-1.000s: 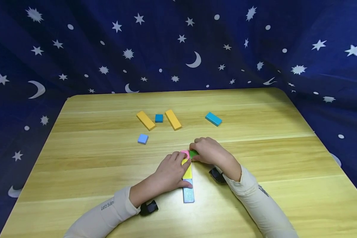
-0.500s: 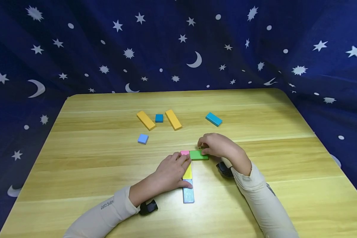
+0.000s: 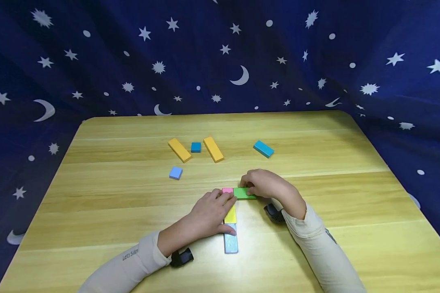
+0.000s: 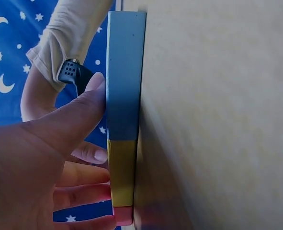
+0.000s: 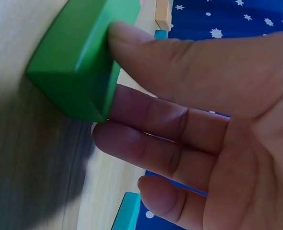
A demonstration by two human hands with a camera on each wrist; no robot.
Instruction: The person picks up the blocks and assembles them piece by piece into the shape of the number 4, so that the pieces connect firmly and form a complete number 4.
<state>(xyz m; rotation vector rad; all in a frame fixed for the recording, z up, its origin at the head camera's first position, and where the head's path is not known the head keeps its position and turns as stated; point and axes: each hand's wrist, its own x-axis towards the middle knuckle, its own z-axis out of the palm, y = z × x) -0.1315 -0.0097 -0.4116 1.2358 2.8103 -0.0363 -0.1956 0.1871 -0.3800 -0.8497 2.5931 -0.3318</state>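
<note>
A light blue block [image 3: 231, 243], a yellow block [image 3: 230, 215] and a pink block [image 3: 227, 190] lie end to end in a line on the table. A green block [image 3: 243, 193] extends right from the pink end. My left hand [image 3: 210, 213] rests over the line with fingers extended; in the left wrist view its thumb touches the light blue block [image 4: 126, 76] and its fingers reach the yellow block [image 4: 122, 172] and pink block [image 4: 123, 215]. My right hand [image 3: 269, 185] holds the green block, thumb on its top and fingertips at its far side in the right wrist view.
Farther back lie two orange blocks [image 3: 179, 149], a small dark blue block [image 3: 196, 147] between them, and a periwinkle block [image 3: 175, 173]. A teal block [image 3: 263, 149] lies to their right. A starry dark blue cloth [image 3: 190, 53] hangs behind the table [image 3: 95, 183].
My right hand has slid right along the green block, uncovering most of it, then shifted slightly back left. The left hand keeps its place on the line of blocks.
</note>
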